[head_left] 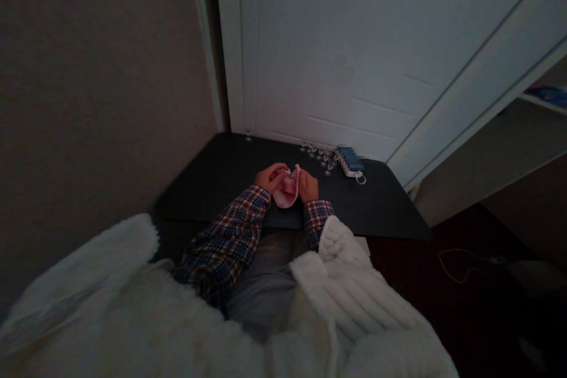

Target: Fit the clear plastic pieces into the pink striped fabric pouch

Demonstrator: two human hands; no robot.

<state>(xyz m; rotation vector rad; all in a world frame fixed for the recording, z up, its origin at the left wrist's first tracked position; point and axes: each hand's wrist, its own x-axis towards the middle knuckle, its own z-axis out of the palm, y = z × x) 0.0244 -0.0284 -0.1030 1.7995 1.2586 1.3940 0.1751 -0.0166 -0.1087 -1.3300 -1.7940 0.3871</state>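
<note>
1. Above the near half of the black desk [201, 192], both hands are at a soft-looking pink piece [287, 194], which hangs between them in a curved, open loop with paler patches.
2. The left hand [269, 178] has its fingers bent and closed on the piece's upper left edge.
3. The right hand [309, 185] is curled, with its fingertips gripping the opposite edge; a narrow pink end sticks up beside it. How firmly either hand presses cannot be told.
4. Beyond the hands, toward the back right, small clear stemmed pieces [319, 155] stand in a loose cluster near the white panel [301, 59].
5. Just right of that cluster lies a blue, pixel-masked object [351, 157], with a white loop [361, 179] at its near end.
6. At the desk's back left, one more clear piece [248, 135] stands alone, well apart from the others.
7. Plaid sleeves [239, 224] cover both forearms, and a fluffy white garment [372, 307] fills the foreground around grey cloth [261, 283] over the lap.
</note>
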